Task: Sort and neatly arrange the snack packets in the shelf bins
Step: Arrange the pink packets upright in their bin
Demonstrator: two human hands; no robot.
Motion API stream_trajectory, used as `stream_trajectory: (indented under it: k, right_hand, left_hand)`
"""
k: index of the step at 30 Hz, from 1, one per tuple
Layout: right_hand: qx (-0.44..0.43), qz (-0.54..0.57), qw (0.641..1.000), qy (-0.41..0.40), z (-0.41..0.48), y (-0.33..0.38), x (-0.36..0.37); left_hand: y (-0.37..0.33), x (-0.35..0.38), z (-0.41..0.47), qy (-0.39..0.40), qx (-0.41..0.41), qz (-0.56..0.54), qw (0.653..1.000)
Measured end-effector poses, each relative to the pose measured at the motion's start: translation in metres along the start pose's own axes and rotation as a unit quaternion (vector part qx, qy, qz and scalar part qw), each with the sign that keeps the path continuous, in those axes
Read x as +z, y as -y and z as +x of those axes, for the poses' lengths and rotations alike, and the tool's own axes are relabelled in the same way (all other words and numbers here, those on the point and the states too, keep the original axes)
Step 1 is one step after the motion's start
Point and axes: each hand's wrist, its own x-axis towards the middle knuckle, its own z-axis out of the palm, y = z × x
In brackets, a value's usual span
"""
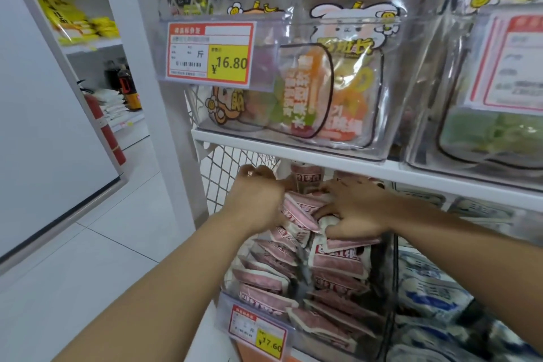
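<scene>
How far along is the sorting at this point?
Done: the front rows of pink-and-white packets in the lower bin stand in rough files. In hand: the left hand and right hand are on the jumbled packets at the back; the right hand pinches one. Left: that back pile lies crooked, and the blue-and-white packets next door look loose.
</scene>
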Motion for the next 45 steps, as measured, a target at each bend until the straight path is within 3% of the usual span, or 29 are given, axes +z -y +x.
stream_trajectory:
  k: [6, 10, 14, 20, 23, 28, 31, 37, 40, 42, 45]
  right_hand:
    - [-0.03, 0.051, 0.996, -0.06, -0.006, 0.002, -0.005]
    - [-0.058, 0.068, 0.991, -0.095, -0.013, 0.016, -0.006]
    - [-0.077, 0.107, 0.984, -0.118, -0.004, 0.037, -0.002]
    - [-0.009, 0.087, 0.994, -0.066, 0.019, 0.05, -0.004]
    - [-0.011, 0.059, 0.998, -0.022, 0.025, 0.054, -0.006]
    - [-0.04, 0.107, 0.991, 0.063, 0.044, 0.055, -0.019]
    - [-0.012, 0.092, 0.99, 0.109, 0.06, 0.061, -0.024]
    - [0.013, 0.057, 0.998, -0.035, 0.052, 0.067, -0.007]
    - [0.012, -0.033, 0.994, -0.101, 0.033, 0.064, -0.008]
    - [-0.026, -0.064, 0.992, -0.105, 0.029, 0.065, -0.003]
    - [-0.061, -0.011, 0.996, -0.057, 0.032, 0.065, 0.003]
  left_hand:
    - [0.0, 0.003, 0.0, 0.036, 0.027, -0.019, 0.999]
    - [0.005, 0.005, -0.014, 0.008, 0.003, -0.152, 0.988]
    - [0.0, 0.004, -0.059, -0.068, -0.046, -0.324, 0.942]
    - [-0.014, 0.026, -0.113, -0.193, -0.124, -0.429, 0.874]
    - [-0.016, 0.033, -0.114, -0.215, -0.135, -0.444, 0.859]
    - [-0.006, 0.035, -0.108, -0.229, -0.112, -0.449, 0.857]
    - [0.001, 0.035, -0.104, -0.232, -0.091, -0.455, 0.855]
    - [0.012, 0.035, -0.105, -0.218, -0.067, -0.464, 0.856]
    - [0.013, 0.034, -0.105, -0.213, -0.065, -0.468, 0.855]
    - [0.013, 0.034, -0.105, -0.214, -0.063, -0.469, 0.855]
    - [0.013, 0.034, -0.104, -0.208, -0.066, -0.475, 0.852]
